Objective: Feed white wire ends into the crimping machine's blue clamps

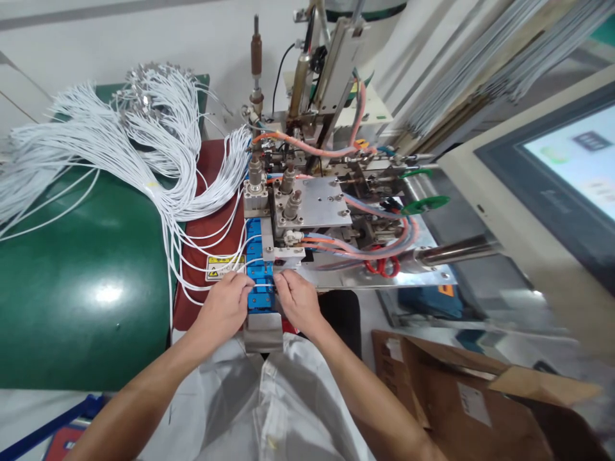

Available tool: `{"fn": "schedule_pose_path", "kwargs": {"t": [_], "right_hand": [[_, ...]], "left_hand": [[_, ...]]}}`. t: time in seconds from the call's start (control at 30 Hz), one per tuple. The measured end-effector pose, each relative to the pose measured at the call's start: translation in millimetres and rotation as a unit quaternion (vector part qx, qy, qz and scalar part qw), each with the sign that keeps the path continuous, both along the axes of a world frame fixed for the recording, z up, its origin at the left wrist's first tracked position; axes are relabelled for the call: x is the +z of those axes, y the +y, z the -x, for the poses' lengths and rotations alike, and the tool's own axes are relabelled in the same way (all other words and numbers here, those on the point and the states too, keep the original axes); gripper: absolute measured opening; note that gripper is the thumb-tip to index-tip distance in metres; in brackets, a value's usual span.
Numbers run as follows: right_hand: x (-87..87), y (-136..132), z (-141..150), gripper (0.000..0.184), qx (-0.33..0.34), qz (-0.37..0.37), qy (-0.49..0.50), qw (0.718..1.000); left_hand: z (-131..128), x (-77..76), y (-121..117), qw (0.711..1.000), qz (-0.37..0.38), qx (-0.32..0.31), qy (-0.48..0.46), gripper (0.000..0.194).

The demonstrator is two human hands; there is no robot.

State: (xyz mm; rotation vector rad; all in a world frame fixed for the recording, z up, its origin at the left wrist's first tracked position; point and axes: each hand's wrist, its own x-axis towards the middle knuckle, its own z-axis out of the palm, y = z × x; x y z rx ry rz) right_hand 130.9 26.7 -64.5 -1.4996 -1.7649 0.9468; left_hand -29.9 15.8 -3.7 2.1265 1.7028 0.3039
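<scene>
A short stretch of white wire (263, 285) runs between my two hands, across a row of blue fixture blocks (259, 299) at the machine's front. My left hand (227, 299) pinches the wire on the left side of the blocks. On the right side, my right hand (296, 296) has its thumb and fingers closed at the wire's other end; the tip is hidden by the fingers. Further back, more white wires lie in the blue blocks and lead left into a large bundle of white wires (177, 192).
The machine (312, 198) with metal plates and orange tubes stands ahead. A green mat (86, 288) lies left, beside a red-brown surface with a warning label (225, 266). A screen panel (542, 166) juts in at right, above a cardboard box (456, 384). A metal plate (263, 333) sits near my body.
</scene>
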Motion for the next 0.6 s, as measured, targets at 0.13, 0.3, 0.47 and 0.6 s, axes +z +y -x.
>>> {"fn": "schedule_pose_path", "kwargs": {"t": [0.13,0.3,0.47,0.6], "right_hand": [[-8.4,-5,10,0.034,-0.051,-0.01,0.035,0.998],[-12.1,-4,7,0.036,-0.053,0.019,0.062,0.996],[-9.0,-1,-3,0.037,-0.131,0.056,0.156,0.977],[-1.2,-2,-11,0.039,-0.17,0.052,0.229,0.957]], "left_hand": [[-1,0.3,-1,1.0,-0.002,0.0,0.014,0.015],[2,-2.3,-6,0.993,-0.08,-0.041,0.072,0.018],[11,-6.2,-8,0.986,-0.11,-0.094,0.087,0.023],[19,0.6,-12,0.984,-0.112,-0.114,0.075,0.029]]}}
